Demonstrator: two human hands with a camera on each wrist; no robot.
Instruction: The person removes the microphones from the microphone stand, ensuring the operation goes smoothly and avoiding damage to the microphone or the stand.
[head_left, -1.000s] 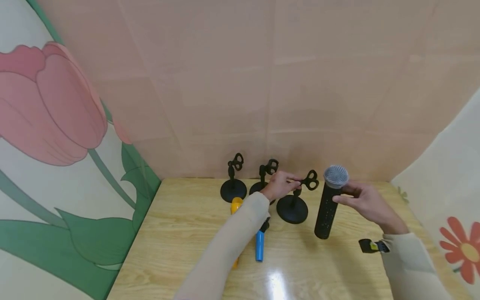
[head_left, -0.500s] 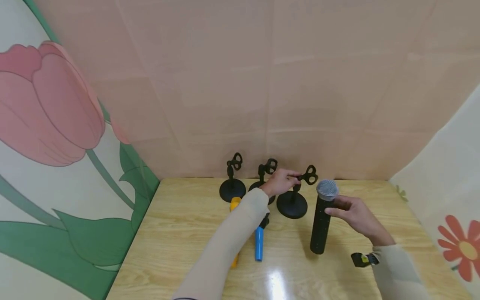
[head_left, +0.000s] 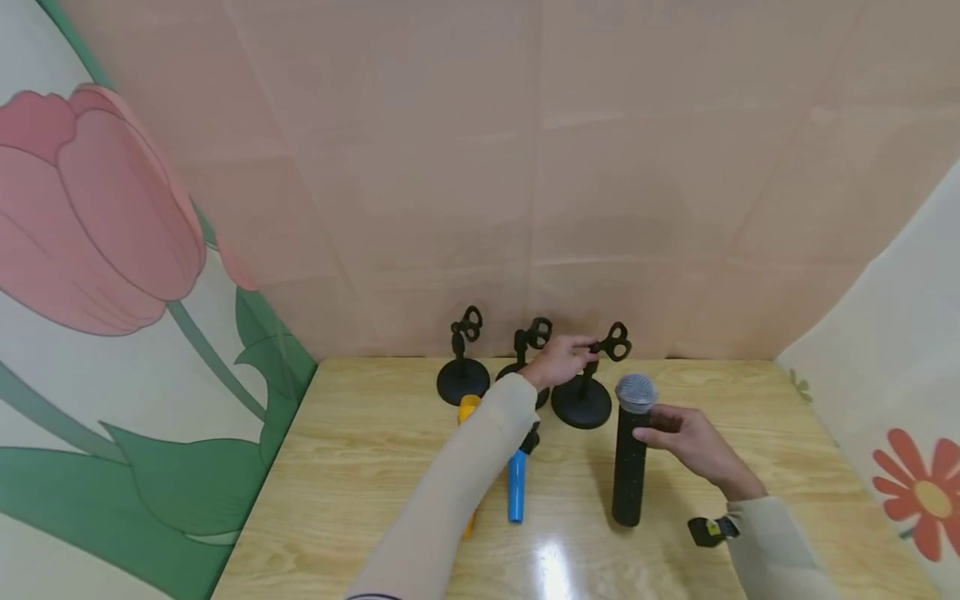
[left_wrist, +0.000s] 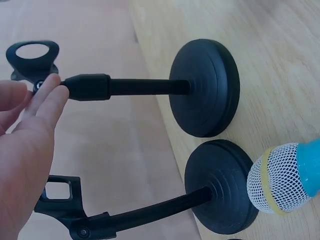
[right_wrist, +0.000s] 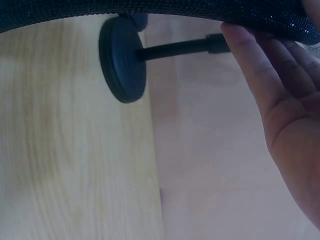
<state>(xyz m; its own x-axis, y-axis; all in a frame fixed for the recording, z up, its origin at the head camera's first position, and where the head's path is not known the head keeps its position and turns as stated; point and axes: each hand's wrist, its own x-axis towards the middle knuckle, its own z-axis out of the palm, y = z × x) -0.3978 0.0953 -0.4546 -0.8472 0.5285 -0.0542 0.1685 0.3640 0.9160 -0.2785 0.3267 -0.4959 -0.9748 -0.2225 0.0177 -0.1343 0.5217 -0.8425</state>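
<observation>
At the far edge of the pale wooden table (head_left: 360,467), a person's left hand (head_left: 558,360) pinches the clip of the right-most black round-based microphone stand (head_left: 583,392) between thumb and straight fingertips (left_wrist: 47,92). The right hand (head_left: 686,437), fingers curled, grips a black handheld microphone with a silver mesh head (head_left: 632,450), upright beside that stand.
</observation>
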